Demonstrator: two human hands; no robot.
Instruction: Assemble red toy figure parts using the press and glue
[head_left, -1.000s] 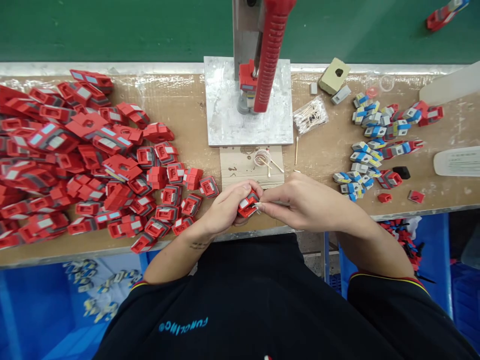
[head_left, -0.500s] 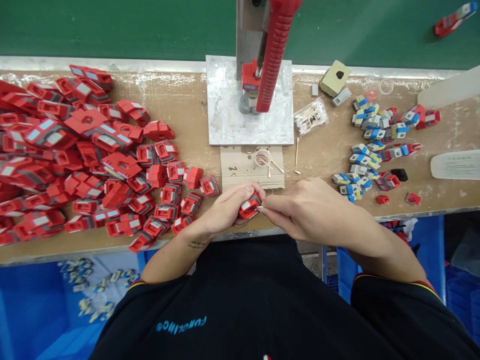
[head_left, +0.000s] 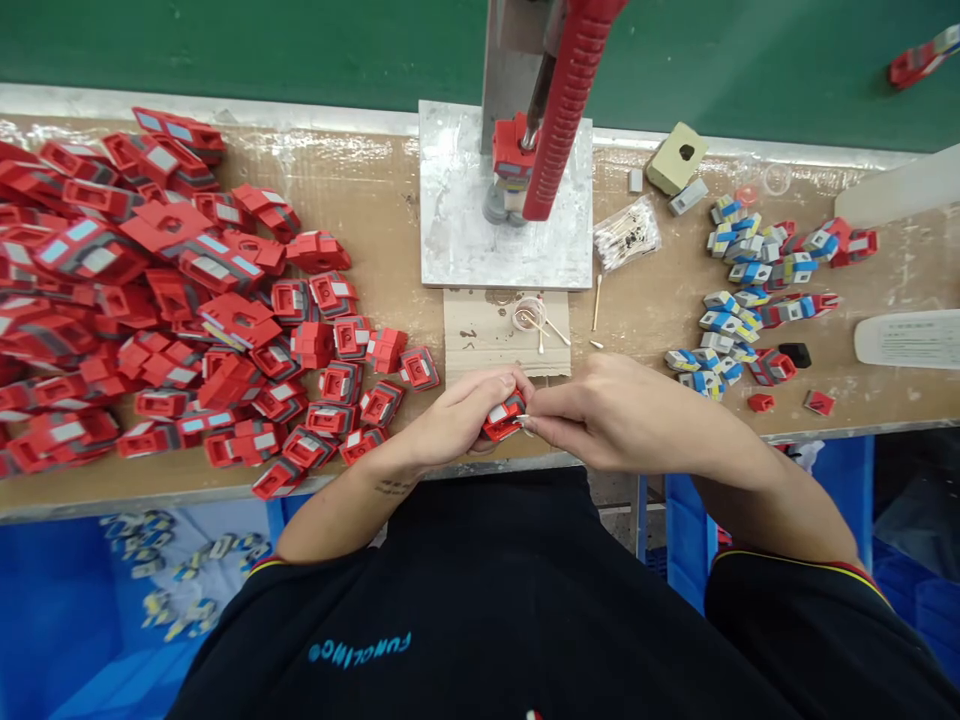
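Note:
My left hand [head_left: 472, 410] is closed around a red and grey plastic toy vehicle part [head_left: 504, 418], held above the table's front edge. Pinched fingers of my right hand [head_left: 592, 415] meet the part's right side. A thin white-tipped stick, apparently a cotton swab [head_left: 524, 421], shows at those fingertips; most of it is hidden. Just beyond the hands lies a corrugated cardboard piece [head_left: 472, 335], bearing a small round clear dish [head_left: 528, 316] with cotton swabs on it.
Many red vehicle parts [head_left: 172, 300] are heaped at left. A red-handled press [head_left: 574, 110] stands on a metal plate [head_left: 457, 220], a red part under it. To the right are a bag of swabs [head_left: 627, 234], a yellowish block [head_left: 677, 160] and white-blue-yellow parts [head_left: 724, 320].
Both hands stay at nearly the same spot, still holding the red part and the swab. The view has shifted slightly, and the part looks a little turned.

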